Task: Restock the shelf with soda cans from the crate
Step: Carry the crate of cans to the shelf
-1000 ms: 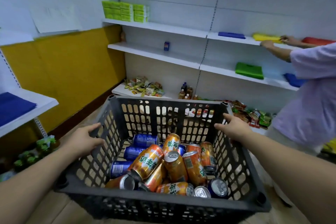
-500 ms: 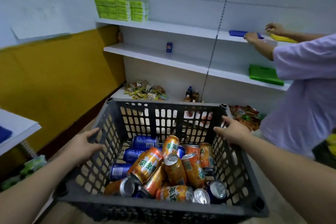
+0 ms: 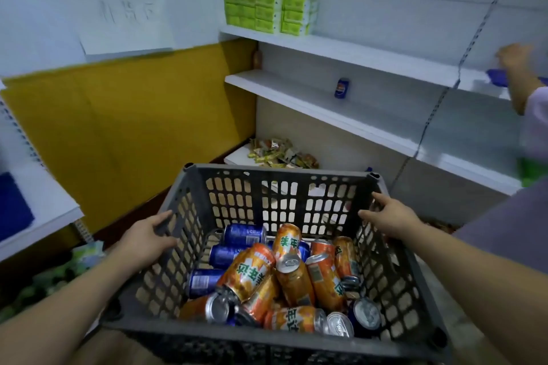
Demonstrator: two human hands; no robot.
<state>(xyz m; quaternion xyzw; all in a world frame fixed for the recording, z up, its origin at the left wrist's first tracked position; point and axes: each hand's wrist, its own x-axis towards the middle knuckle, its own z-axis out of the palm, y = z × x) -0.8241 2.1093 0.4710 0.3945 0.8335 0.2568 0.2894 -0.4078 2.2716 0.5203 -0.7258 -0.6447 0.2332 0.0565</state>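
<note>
I carry a dark grey slotted crate [image 3: 278,175] in front of me. My left hand [image 3: 146,237] grips its left rim and my right hand [image 3: 388,216] grips its right rim, thumbs over the top edge. Inside lie several orange soda cans [image 3: 250,271] and blue soda cans [image 3: 244,234], tumbled on their sides. Ahead stands the white shelf [image 3: 311,104], where a single blue can [image 3: 341,88] stands upright on the middle board.
Green packets [image 3: 268,12] are stacked on the top shelf. Snack packets [image 3: 278,154] lie on the bottom board. Another person [image 3: 522,89] in a lilac shirt reaches to the shelf at the right. A yellow wall panel [image 3: 133,133] and a side shelf [image 3: 38,201] are at the left.
The view and crate have moved closer to the shelf and swung left. The person at the right has slid toward the frame's edge. Both hands keep their grip on the crate.
</note>
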